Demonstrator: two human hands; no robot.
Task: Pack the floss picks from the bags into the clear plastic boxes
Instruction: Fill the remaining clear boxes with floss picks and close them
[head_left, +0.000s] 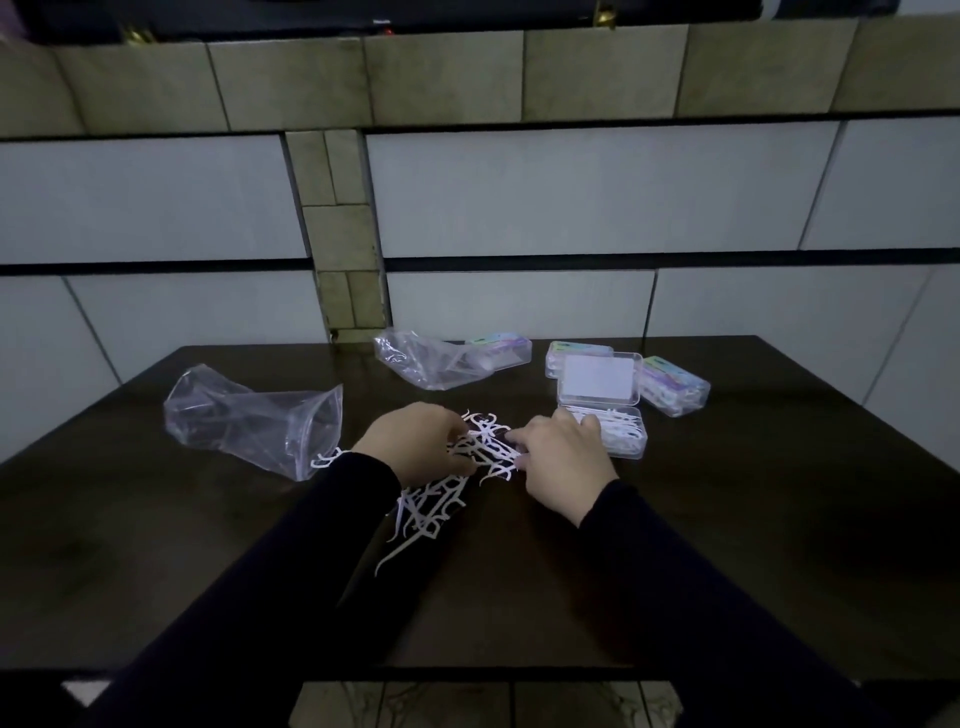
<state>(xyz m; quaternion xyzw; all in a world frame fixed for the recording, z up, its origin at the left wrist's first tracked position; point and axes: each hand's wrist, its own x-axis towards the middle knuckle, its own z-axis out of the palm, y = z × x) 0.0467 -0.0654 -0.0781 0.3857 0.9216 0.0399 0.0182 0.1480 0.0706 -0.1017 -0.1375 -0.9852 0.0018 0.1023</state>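
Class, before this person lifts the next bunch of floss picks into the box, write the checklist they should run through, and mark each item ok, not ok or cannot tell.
1. Open box lid up: ok.
2. Room left in that box: cannot tell; picks already lie in it.
3. Left hand and right hand on the loose floss picks: ok.
4. Picks lined up one way: not ok, tangled.
5. Near bag emptied: cannot tell; one pick lies at its mouth.
6. Closed boxes clear of the open one: ok.
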